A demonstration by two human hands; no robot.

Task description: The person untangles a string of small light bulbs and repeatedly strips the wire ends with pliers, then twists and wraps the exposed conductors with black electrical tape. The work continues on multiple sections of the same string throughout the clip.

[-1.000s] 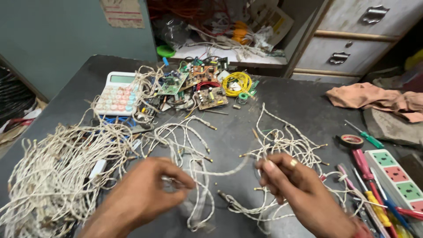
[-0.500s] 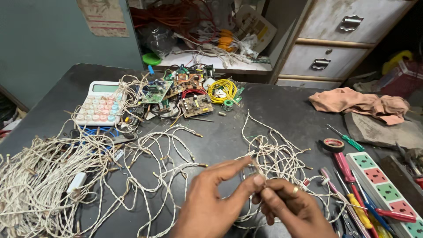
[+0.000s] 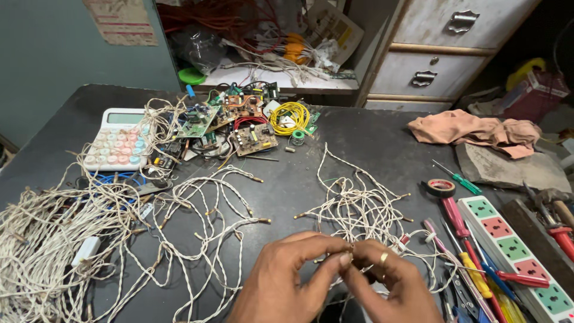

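matt dark table (image 3: 371,143), twisted white wires (image 3: 359,206)

Two bare hands, left hand (image 3: 287,281), right hand (image 3: 391,287), gold ring (image 3: 383,258)

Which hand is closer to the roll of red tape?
The right hand. It sits below and just left of the red tape roll; the left hand is farther left, beyond the right one.
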